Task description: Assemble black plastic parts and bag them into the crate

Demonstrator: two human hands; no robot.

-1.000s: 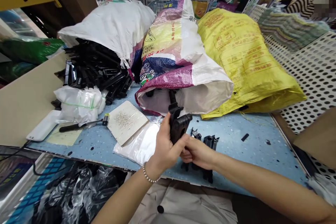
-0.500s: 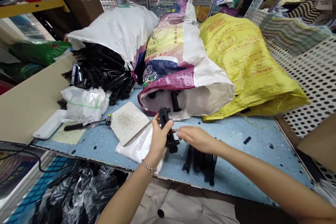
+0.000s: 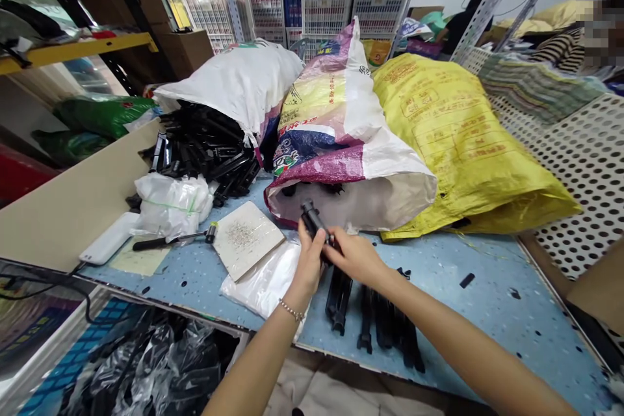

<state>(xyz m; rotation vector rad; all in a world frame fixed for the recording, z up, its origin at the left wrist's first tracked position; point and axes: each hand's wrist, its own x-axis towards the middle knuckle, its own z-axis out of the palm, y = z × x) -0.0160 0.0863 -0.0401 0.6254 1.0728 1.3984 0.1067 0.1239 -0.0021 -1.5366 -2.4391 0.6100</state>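
Note:
My left hand (image 3: 309, 260) is closed around a black plastic part (image 3: 312, 218) that sticks up and to the left above the blue table (image 3: 487, 312). Just beside it, my right hand (image 3: 355, 255) pinches the same part at its lower end. Both hands hover in front of the open mouth of a purple and white woven sack (image 3: 341, 162). Below my hands, several black plastic parts (image 3: 375, 322) lie side by side near the table's front edge.
A white sack spilling a heap of black parts (image 3: 205, 149) lies at the back left, a yellow sack (image 3: 463, 130) at the right. A small hammer (image 3: 170, 240), a white tile (image 3: 246, 239), plastic bags (image 3: 266, 279) and a perforated panel (image 3: 575, 162) surround the work area.
My hands moved forward toward the sack mouth. The right hand, free half a second ago, has closed on the part again. The camera tilted up, showing more shelves.

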